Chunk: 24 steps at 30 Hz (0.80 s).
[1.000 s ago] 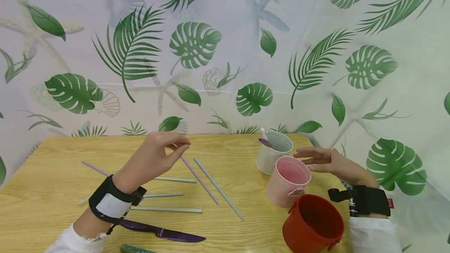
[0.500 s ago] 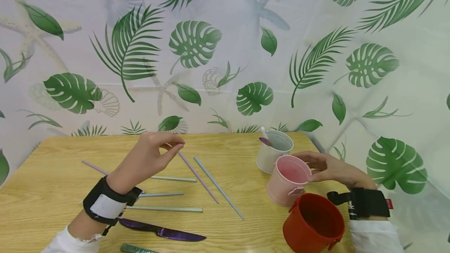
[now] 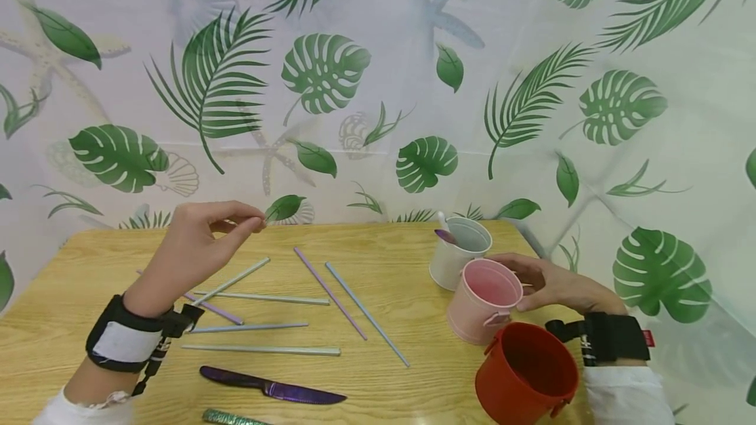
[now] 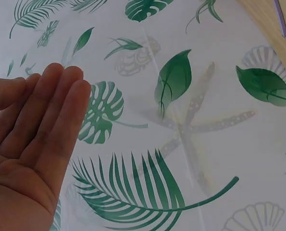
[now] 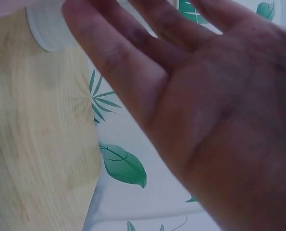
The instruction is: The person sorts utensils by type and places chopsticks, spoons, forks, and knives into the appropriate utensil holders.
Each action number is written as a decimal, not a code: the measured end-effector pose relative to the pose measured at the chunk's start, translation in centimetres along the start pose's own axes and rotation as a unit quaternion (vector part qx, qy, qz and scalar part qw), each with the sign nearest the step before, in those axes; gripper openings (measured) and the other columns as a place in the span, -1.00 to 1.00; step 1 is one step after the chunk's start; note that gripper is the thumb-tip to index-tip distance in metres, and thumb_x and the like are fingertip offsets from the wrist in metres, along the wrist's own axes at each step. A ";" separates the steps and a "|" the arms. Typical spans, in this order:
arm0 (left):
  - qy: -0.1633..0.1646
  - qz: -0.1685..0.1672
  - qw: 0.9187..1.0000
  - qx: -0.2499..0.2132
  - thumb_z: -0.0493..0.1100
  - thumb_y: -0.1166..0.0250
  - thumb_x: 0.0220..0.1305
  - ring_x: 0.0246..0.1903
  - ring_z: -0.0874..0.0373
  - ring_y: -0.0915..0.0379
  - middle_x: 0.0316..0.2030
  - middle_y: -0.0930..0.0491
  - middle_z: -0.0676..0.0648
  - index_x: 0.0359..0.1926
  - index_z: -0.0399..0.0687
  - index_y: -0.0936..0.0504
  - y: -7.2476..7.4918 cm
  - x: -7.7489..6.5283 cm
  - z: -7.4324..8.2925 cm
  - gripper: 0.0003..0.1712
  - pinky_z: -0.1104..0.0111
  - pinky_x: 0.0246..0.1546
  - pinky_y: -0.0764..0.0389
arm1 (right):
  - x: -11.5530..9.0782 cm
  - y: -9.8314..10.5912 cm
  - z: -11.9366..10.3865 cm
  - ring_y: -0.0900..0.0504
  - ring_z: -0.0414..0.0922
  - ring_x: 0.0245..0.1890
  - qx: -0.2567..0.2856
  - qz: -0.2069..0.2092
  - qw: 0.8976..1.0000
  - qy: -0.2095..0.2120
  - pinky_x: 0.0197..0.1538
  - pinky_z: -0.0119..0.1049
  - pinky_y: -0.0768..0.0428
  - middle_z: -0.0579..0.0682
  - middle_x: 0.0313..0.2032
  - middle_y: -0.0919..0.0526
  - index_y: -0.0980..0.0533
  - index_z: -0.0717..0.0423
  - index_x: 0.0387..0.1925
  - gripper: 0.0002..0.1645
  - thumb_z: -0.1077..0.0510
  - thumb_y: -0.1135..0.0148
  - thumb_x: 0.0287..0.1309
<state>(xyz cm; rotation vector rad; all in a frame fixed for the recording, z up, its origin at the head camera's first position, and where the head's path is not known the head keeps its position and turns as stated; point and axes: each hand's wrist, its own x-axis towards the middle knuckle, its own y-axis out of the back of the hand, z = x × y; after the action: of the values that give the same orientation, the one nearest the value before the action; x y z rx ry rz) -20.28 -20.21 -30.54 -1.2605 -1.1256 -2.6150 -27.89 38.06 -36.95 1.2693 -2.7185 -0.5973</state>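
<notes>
My left hand (image 3: pixel 203 238) is raised over the far left of the table, thumb and fingertips close together, holding nothing visible. In the left wrist view its fingers (image 4: pixel 56 115) lie nearly straight. Below and right of it lie several thin chopsticks, including a purple one (image 3: pixel 331 294), a blue one (image 3: pixel 367 313) and a silvery one (image 3: pixel 266 350). My right hand (image 3: pixel 558 286) holds the pink bucket (image 3: pixel 472 313) near its rim, fingers behind and thumb on the near right side. The right wrist view shows its palm (image 5: pixel 229 110) large, with a pink edge at top left.
Behind the pink bucket stands a white bucket (image 3: pixel 443 267) with a purple spoon (image 3: pixel 445 236) in it. A red bucket (image 3: pixel 514 382) stands in front. A purple knife (image 3: pixel 272 386) and a glittery green handle (image 3: pixel 233 418) lie at the front of the wooden table (image 3: pixel 401 261).
My left hand has moved left, away from the purple chopstick, uncovering more of the chopsticks. My right hand has come in from beside the pink bucket to hold it.
</notes>
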 end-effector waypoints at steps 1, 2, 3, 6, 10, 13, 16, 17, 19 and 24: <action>0.000 0.004 1.000 0.008 -0.38 -0.38 0.35 -0.29 0.19 -0.72 -0.27 -0.80 0.05 -0.14 -0.07 -0.81 0.5 0.0 -0.1 -0.83 0.58 -0.24 -0.64 | 0.0 0.0 0.0 -0.45 0.01 0.38 0.003 0.000 1.000 -0.002 0.29 -0.08 -0.57 0.17 0.46 -0.34 -0.14 0.15 0.55 -0.05 0.34 -0.34 0.19; 0.000 0.007 1.000 0.016 -0.38 -0.38 0.34 -0.29 0.19 -0.72 -0.27 -0.80 0.05 -0.14 -0.07 -0.81 0.9 -0.1 -0.2 -0.83 0.61 -0.23 -0.62 | 0.0 0.0 0.0 -0.45 0.00 0.38 0.004 -0.001 1.000 0.002 0.29 -0.08 -0.57 0.18 0.46 -0.34 -0.14 0.17 0.55 -0.05 0.34 -0.34 0.19; 0.000 0.008 1.000 0.021 -0.38 -0.38 0.34 -0.29 0.18 -0.72 -0.27 -0.80 0.05 -0.13 -0.08 -0.81 1.3 -0.2 -0.3 -0.82 0.63 -0.23 -0.60 | 0.0 0.0 0.0 -0.45 -0.01 0.38 0.004 -0.003 1.000 0.005 0.29 -0.08 -0.57 0.19 0.45 -0.34 -0.13 0.18 0.55 -0.04 0.34 -0.35 0.19; -0.003 0.007 0.999 0.037 -0.39 -0.39 0.32 -0.29 0.18 -0.71 -0.27 -0.80 0.03 -0.13 -0.09 -0.80 2.3 -0.3 -0.7 -0.82 0.66 -0.23 -0.58 | 0.1 0.0 0.1 -0.44 -0.04 0.38 0.005 -0.007 1.000 0.009 0.30 -0.11 -0.56 0.19 0.45 -0.34 -0.12 0.19 0.55 -0.03 0.34 -0.35 0.19; 0.001 0.004 0.998 0.056 -0.38 -0.42 0.30 -0.32 0.18 -0.69 -0.28 -0.79 0.01 -0.14 -0.10 -0.80 3.2 -0.8 -1.6 -0.83 0.67 -0.25 -0.57 | 0.1 0.0 0.2 -0.44 -0.05 0.36 0.001 -0.009 1.000 0.011 0.31 -0.14 -0.56 0.17 0.44 -0.35 -0.12 0.20 0.55 -0.02 0.35 -0.36 0.18; 0.022 -0.004 0.997 0.074 -0.35 -0.43 0.30 -0.35 0.14 -0.69 -0.30 -0.79 -0.02 -0.15 -0.11 -0.80 3.7 -1.2 -2.2 -0.87 0.55 -0.29 -0.64 | 0.2 0.0 0.3 -0.44 -0.03 0.36 -0.004 -0.008 1.000 0.011 0.30 -0.15 -0.56 0.18 0.43 -0.36 -0.13 0.20 0.54 -0.03 0.36 -0.36 0.17; 0.071 -0.039 0.993 0.086 -0.33 -0.41 0.33 -0.35 0.07 -0.69 -0.30 -0.78 -0.06 -0.15 -0.17 -0.80 3.8 -1.6 -2.9 -0.90 0.33 -0.34 -0.69 | 0.2 0.0 0.4 -0.44 -0.01 0.36 -0.009 -0.007 1.000 0.015 0.29 -0.13 -0.57 0.21 0.42 -0.35 -0.13 0.20 0.54 -0.02 0.36 -0.37 0.16; 0.090 -0.058 0.990 0.089 -0.32 -0.40 0.34 -0.35 0.05 -0.68 -0.30 -0.78 -0.09 -0.15 -0.20 -0.79 3.8 -1.6 -3.1 -0.89 0.27 -0.36 -0.69 | 0.2 0.0 0.4 -0.44 -0.01 0.35 -0.011 -0.008 1.000 0.017 0.29 -0.13 -0.58 0.23 0.42 -0.35 -0.13 0.20 0.54 -0.02 0.36 -0.38 0.16; 0.129 -0.098 0.983 0.090 -0.30 -0.38 0.36 -0.35 0.02 -0.68 -0.30 -0.77 -0.13 -0.13 -0.26 -0.78 3.6 -1.8 -3.6 -0.87 0.18 -0.37 -0.67 | 0.2 0.0 0.3 -0.44 -0.01 0.35 -0.014 -0.009 1.000 0.017 0.28 -0.12 -0.59 0.24 0.41 -0.35 -0.12 0.20 0.54 -0.02 0.34 -0.39 0.16; 0.170 -0.160 0.968 0.095 -0.34 -0.40 0.31 -0.36 -0.04 -0.67 -0.32 -0.75 -0.18 -0.16 -0.35 -0.76 2.2 -2.1 -4.8 -0.86 0.08 -0.34 -0.68 | 0.3 -0.2 0.3 -0.43 -0.03 0.35 -0.004 -0.018 1.000 0.014 0.28 -0.10 -0.59 0.27 0.43 -0.32 -0.09 0.23 0.55 0.00 0.34 -0.37 0.17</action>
<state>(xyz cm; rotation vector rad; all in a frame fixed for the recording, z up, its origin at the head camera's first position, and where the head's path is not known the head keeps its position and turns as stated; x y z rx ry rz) -21.39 -25.38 -32.68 -0.6051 -1.5665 -2.7048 -28.05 37.78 -37.35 1.3185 -2.6728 -0.5885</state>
